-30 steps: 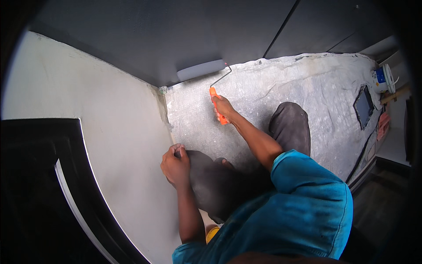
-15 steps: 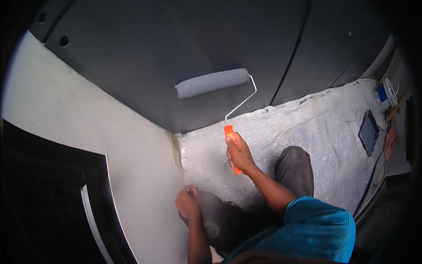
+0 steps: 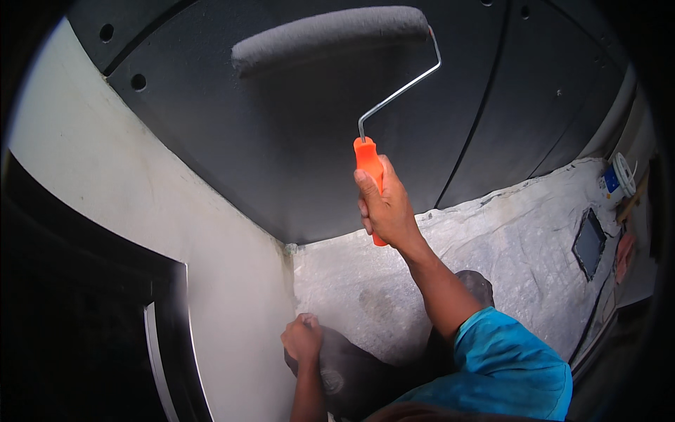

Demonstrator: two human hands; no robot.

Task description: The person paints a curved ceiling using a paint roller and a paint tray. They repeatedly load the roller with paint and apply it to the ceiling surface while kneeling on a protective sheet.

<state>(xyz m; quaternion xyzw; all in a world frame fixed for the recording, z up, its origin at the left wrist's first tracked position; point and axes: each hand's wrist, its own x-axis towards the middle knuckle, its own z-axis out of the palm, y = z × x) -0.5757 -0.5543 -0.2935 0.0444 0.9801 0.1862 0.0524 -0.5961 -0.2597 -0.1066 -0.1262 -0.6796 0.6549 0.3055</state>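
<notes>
My right hand [image 3: 388, 207] is wrapped round the orange handle of a paint roller [image 3: 367, 156], thumb along its front. From the handle a bent metal rod leads up to a fuzzy grey roller sleeve [image 3: 330, 39]. The sleeve lies across the upper part of the dark grey wall [image 3: 309, 155] and looks pressed to it, though I cannot be sure of the contact. My left hand [image 3: 303, 337] rests by my left knee, close to the white side wall [image 3: 218, 246]. Its fingers are curled in, with nothing visible in them.
A wrinkled pale sheet [image 3: 520, 225] covers the floor. On the right lie a dark paint tray [image 3: 589, 244] and a white bucket [image 3: 619, 177] with a blue label. A black door or frame [image 3: 84, 302] stands at the left. Thin grooves and round holes mark the dark wall.
My right hand has carried the roller up the dark wall, and the sleeve now sits higher and looks larger. My left hand has stayed by the knee, still curled.
</notes>
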